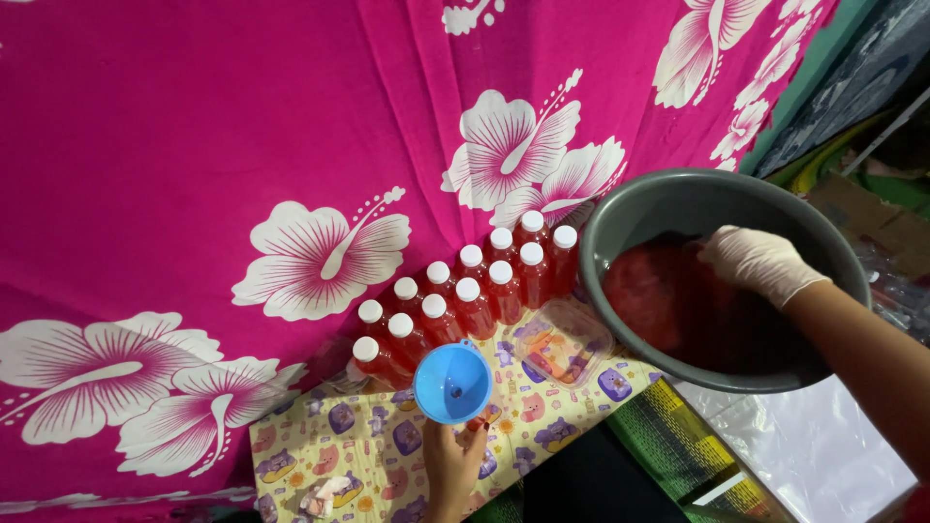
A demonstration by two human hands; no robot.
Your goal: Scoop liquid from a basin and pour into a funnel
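I see my left hand (450, 465) low in the middle, bare, with its fingers wrapped around the bottle that sits under a round blue plastic funnel (452, 382). The bottle is mostly hidden by the funnel and the hand, so I can only see a bit of red below the rim. My right hand (759, 261) wears a thin white glove and is down inside a big round grey plastic basin (620, 208). The basin is tilted toward the funnel and has red liquid (659, 295) in it. I cannot tell if the gloved fingers are gripping something in there or just resting, because the hand is bent over and its fingertips are hidden. Just behind the funnel stands a bunch of clear plastic bottles with white caps (455, 300), all full of red drink, packed close in two slanting rows. Between the bottles and the basin lies a clear plastic lid (562, 341), flat on a yellow mat with little cartoon pictures (378, 436). A small crumpled scrap (325, 494) lies on the mat near its front edge. Behind everything hangs a bright pink cloth with big white flowers (194, 145).
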